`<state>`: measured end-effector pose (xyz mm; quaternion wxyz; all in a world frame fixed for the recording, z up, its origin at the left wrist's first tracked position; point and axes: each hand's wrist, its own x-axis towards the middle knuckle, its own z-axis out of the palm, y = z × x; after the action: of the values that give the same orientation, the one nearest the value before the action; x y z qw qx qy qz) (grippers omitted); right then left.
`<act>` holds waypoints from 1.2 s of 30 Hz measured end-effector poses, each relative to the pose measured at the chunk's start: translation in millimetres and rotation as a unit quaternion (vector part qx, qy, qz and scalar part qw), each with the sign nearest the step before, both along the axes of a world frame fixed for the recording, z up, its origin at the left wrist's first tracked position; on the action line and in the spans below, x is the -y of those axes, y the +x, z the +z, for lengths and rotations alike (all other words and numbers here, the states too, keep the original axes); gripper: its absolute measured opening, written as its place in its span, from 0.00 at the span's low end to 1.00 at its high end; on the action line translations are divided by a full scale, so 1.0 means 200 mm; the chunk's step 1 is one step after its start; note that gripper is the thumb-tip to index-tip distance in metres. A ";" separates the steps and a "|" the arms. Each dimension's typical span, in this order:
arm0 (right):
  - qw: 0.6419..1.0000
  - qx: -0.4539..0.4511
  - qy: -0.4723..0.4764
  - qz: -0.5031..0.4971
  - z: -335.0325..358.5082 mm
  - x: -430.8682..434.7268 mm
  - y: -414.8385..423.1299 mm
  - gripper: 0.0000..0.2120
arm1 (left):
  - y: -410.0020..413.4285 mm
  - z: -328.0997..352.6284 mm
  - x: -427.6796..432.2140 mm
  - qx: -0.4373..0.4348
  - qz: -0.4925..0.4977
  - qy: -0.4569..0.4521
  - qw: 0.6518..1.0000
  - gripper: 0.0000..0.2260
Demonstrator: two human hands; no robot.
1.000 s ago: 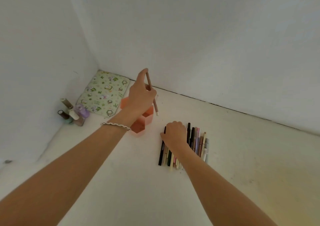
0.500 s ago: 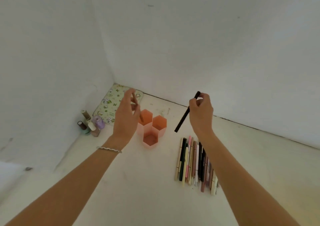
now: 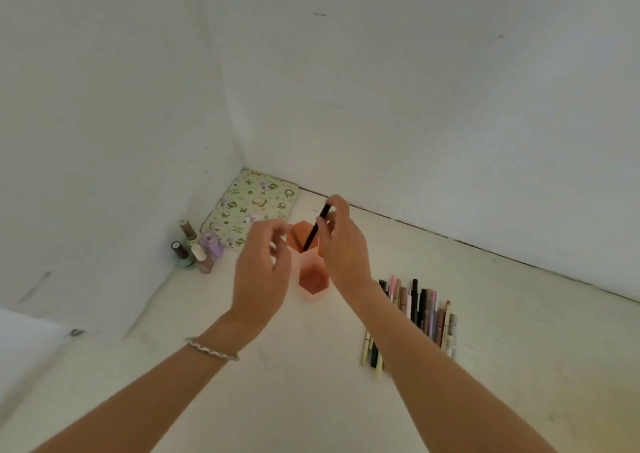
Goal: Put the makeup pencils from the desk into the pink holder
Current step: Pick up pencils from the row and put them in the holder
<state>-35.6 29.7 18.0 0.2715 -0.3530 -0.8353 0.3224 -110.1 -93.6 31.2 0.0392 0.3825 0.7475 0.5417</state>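
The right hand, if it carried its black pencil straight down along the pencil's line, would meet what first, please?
Probably the pink holder: the right hand aims the black pencil tip-down at a rear compartment, though depth is unclear.

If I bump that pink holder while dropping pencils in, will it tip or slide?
The pink holder looks like thin, light plastic, so a knock would probably slide it. Its three joined cells give a broad base, so tipping seems unlikely. The black pencil in the right hand leans, adding slight sideways load.

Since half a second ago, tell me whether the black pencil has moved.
Yes. The black pencil in the right hand has moved left, from above the pencil row to over the pink holder.
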 end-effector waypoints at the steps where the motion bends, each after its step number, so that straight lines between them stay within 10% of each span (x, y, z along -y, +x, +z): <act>1: 0.999 0.025 0.022 0.011 -0.02 0.00 0.01 0.09 | 0.06 -0.01 0.01 0.016 -0.022 -0.014 1.000 0.13; 12: 0.982 -0.091 -0.054 -0.155 0.10 -0.25 0.47 0.14 | 0.57 -0.32 -0.35 -0.009 -0.157 -0.413 0.897 0.11; 22: 0.979 -0.048 -0.103 -0.167 -0.01 -0.24 0.69 0.13 | 0.67 -0.40 -0.46 -0.009 -0.089 -0.517 0.852 0.13; 29: 0.980 0.019 -0.110 -0.167 -0.07 -0.27 0.68 0.11 | 0.57 -0.22 -0.50 0.032 -0.113 -0.460 0.880 0.13; 36: 0.928 0.369 -0.019 -0.056 -0.29 -0.20 0.50 0.14 | 0.33 0.21 -0.51 0.104 -0.106 -0.159 0.976 0.36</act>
<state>64.8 70.0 -40.4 -0.0451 -0.4985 -0.8489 0.1698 -45.0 7.7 72.3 0.2345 0.3903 0.7710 0.4453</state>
